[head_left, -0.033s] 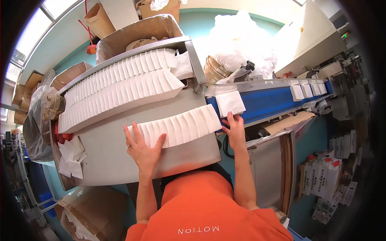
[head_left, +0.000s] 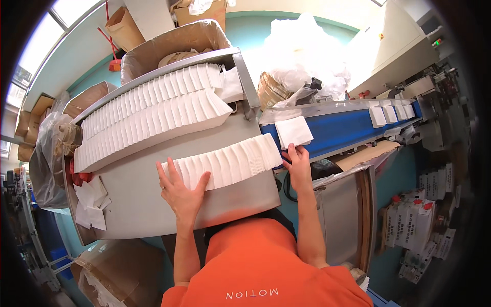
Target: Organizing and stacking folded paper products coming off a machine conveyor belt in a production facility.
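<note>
A row of white folded paper napkins (head_left: 225,165) stands on edge across the front of the metal table. At its left end my left hand (head_left: 181,193) rests with thumb and fingers spread, touching the napkins but not closed around them. My right hand (head_left: 298,166) is by the right end of the row, its fingers bent and apart. Its fingertips meet the near edge of a napkin stack (head_left: 293,132) lying flat on the blue conveyor belt (head_left: 332,134). The undersides of both hands are hidden.
Two long rows of napkins (head_left: 153,118) line the back of the metal table (head_left: 138,197). Loose napkins (head_left: 92,202) lie at its left edge. Several small stacks (head_left: 378,117) sit farther along the belt. Cardboard boxes (head_left: 120,268) and clear plastic bags (head_left: 48,158) surround the table.
</note>
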{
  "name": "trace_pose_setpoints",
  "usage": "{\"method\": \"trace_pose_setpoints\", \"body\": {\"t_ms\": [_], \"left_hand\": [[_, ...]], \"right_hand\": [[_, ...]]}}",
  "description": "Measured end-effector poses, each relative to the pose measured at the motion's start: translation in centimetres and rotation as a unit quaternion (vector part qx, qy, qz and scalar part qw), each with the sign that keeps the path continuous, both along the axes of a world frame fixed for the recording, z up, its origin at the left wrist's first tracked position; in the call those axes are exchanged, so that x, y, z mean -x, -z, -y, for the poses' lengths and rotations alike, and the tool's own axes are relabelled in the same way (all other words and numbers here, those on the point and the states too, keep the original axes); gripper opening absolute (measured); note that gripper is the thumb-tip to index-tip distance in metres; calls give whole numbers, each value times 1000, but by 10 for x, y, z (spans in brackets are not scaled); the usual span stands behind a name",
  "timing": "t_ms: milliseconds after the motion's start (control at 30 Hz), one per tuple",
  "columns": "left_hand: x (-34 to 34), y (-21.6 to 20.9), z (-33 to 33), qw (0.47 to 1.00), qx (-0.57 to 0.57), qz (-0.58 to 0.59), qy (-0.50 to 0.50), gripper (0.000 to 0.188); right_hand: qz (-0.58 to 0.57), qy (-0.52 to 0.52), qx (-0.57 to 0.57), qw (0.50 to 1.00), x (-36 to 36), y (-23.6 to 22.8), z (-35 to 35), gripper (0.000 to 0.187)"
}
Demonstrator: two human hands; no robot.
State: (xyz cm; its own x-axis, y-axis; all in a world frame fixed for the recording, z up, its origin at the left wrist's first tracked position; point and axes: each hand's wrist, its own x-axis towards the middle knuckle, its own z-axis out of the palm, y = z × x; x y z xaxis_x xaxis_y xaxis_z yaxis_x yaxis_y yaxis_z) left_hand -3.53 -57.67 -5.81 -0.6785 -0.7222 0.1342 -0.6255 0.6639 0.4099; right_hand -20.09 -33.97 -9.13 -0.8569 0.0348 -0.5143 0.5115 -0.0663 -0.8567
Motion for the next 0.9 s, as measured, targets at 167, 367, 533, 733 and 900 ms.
{"method": "trace_pose_setpoints", "body": {"t_ms": [167,367,533,733,900], "left_hand": [[-2,2,3,1000,-13,-10,6,100],[3,2,2,1000,-7,-2,9,100],[7,1,2,1000,-16,-10,10,99],[5,2,6,1000,-16,-14,9,98],[-1,0,13,999,-37,-1,3,99]], "right_hand": [[-3,43,41,998,9,-1,1,61],[-49,-11,-18,999,-10,23,25,64],[-125,-253,-203,937,19,38,13,70],[-116,-173,-111,972,5,18,42,57],[-167,-304,-238,907,-13,15,52,58]]}}
